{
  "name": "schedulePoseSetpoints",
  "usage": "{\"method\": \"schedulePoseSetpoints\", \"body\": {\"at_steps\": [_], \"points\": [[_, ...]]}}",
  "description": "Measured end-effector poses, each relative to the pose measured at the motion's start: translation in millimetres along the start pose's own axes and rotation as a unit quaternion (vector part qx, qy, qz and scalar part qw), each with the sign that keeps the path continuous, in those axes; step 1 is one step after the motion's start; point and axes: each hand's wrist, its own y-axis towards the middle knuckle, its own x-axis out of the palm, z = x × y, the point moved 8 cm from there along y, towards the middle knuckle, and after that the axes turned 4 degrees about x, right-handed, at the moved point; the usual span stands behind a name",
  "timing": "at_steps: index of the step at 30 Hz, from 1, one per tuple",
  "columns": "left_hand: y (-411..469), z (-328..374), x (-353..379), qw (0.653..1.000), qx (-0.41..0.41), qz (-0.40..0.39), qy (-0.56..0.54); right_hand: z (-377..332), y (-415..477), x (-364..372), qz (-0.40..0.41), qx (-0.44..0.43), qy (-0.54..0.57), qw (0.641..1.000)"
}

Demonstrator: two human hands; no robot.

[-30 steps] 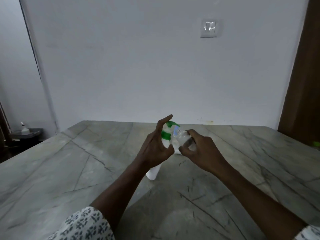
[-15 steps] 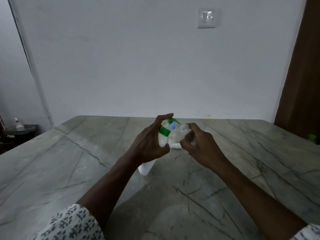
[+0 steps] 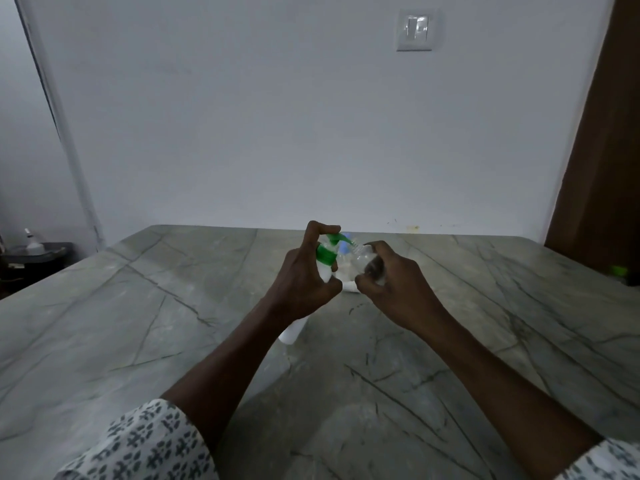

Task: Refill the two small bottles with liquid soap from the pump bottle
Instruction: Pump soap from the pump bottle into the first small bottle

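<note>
- While the left hand point(image 3: 301, 282) grasps the pump bottle point(image 3: 323, 263) off the table point(image 3: 138, 323), fingers wrapped round its white body, the index finger arches over the green pump head point(image 3: 334, 239); the bottle leans toward 1 o'clock, its base showing below the wrist.
- At 3 o'clock of the pump, the right hand point(image 3: 391, 289) clasps a small clear bottle point(image 3: 363, 259), fingers and thumb closed round its lower half, the open neck tilted toward 11 o'clock and lying just beside the green nozzle tip.
- Step in hand, as judged: dispensing soap into the first small bottle. Whether soap is flowing cannot be told, and the fill level is not readable through the clear wall.
- Between the two hands, on the table, lies a small white object point(image 3: 349, 286), perhaps a cap; a blurred blue patch point(image 3: 343, 249) behind the nozzle may belong to the second small bottle, though this is uncertain.
- Next move, as judged: press the pump head down with the index finger while holding nozzle and neck aligned; a slip of either hand would put soap on the table.
- Labels and writing: none legible on either bottle; the white body shows no readable print from this angle.
- At 12 o'clock on the wall sits a switch plate point(image 3: 414, 29), also unmarked.
</note>
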Motion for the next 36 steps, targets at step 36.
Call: {"method": "schedulePoseSetpoints", "body": {"at_steps": [36], "points": [[-4, -12, -4, 0.997, -0.021, -0.075, -0.006, 36, -14, 28, -0.221, 0.148, 0.301, 0.916]]}}
